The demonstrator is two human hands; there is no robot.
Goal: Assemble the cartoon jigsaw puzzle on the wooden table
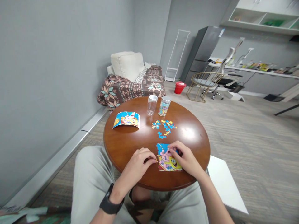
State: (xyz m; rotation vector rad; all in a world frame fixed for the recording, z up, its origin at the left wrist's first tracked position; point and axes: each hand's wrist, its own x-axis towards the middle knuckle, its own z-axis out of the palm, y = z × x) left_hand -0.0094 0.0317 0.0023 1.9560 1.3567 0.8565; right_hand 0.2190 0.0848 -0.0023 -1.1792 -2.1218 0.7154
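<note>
A partly joined jigsaw puzzle (pixel 166 158) with a bright cartoon picture lies flat near the front of the round table. At its left edge, my left hand (pixel 141 160) pinches a small puzzle piece (pixel 156 161) between thumb and finger. Over the upper right of the puzzle rests my right hand (pixel 184 155), thumb and fingertips drawn together at its surface; whatever they may grip is hidden. Loose blue and yellow puzzle pieces (pixel 167 125) are scattered just behind. A curved picture sheet (pixel 127 119) with a similar cartoon stands toward the left.
Near the far edge of the brown table (pixel 135 143) stand a clear jar (pixel 151 105) and a cartoon-printed jar (pixel 164 106). Beyond are a covered sofa (pixel 133 85), a red bin (pixel 179 87) and chairs. A white panel (pixel 225 182) sits low at the right.
</note>
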